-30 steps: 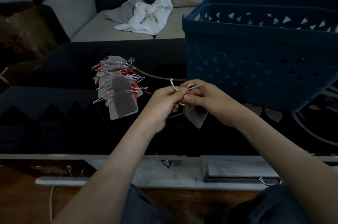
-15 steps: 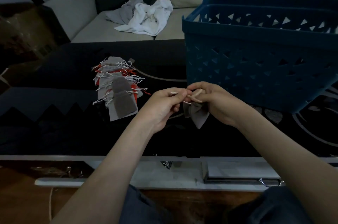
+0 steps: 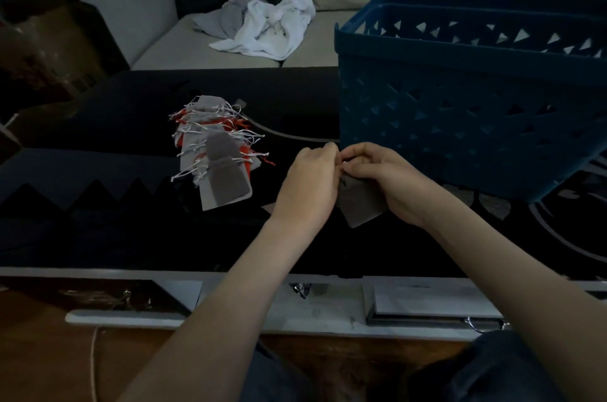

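Here: two hands work the neck of a grey pouch

Fig., head view. L hand (image 3: 310, 178) and R hand (image 3: 387, 181) meet fingertip to fingertip over the table (image 3: 98, 204), just in front of the basket (image 3: 460, 125). The pouch (image 3: 361, 207) hangs between them, its body drooping below the R palm; whether it touches the table cannot be told. R fingers curl round the pouch's neck. L thumb and fingers pinch at the same spot, prob. on the drawstring, of which only a pale speck shows.

Judged purpose: holding the pouch up by the neck lets the body hang free, so the string can be pulled or tied w/o the cloth bunching.

To the left, well apart from the hands, a pile of pouches (image 3: 220, 155) lies fanned on the table, grey and orange, strings splayed to both sides. It may be the finished lot or the supply; cannot tell which.

The basket wall stands close behind the R knuckles, so it would limit a pull fwd or to the right; its contents are hidden. Beyond lie a sofa (image 3: 184, 46) with crumpled towels (image 3: 269, 27), and a cardboard box (image 3: 42, 50) at far left.
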`<state>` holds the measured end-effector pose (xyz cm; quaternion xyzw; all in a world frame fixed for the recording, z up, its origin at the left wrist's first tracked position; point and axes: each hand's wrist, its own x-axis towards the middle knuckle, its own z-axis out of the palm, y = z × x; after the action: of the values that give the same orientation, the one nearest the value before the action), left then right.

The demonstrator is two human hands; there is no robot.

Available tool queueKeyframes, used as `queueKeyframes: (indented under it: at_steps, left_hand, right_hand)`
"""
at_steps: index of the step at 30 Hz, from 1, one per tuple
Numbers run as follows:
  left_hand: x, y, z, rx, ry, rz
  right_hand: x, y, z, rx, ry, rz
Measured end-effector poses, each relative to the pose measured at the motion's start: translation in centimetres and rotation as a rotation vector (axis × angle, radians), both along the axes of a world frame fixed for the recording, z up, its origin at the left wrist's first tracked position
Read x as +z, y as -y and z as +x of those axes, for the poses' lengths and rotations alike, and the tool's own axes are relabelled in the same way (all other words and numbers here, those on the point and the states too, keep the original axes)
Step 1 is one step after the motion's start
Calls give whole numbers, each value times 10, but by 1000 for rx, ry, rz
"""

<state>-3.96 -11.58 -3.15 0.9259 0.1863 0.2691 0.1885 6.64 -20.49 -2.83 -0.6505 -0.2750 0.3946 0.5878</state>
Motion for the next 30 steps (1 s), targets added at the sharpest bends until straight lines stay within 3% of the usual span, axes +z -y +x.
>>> queueKeyframes:
  at_steps: [5, 10, 23, 30]
  left_hand:
    - [3, 4, -2, -76, 138, 27]
    - [-3, -3, -3, -78, 254, 86]
    - [-9, -6, -1, -61, 287, 104]
    - [-4, -5, -3, -72, 320, 112]
  right_hand:
    - [2, 2, 4, 32, -138, 37]
    - [4, 4, 5, 60, -141, 29]
    - [5, 5, 4, 23, -132, 0]
    - [8, 6, 5, 72, -134, 139]
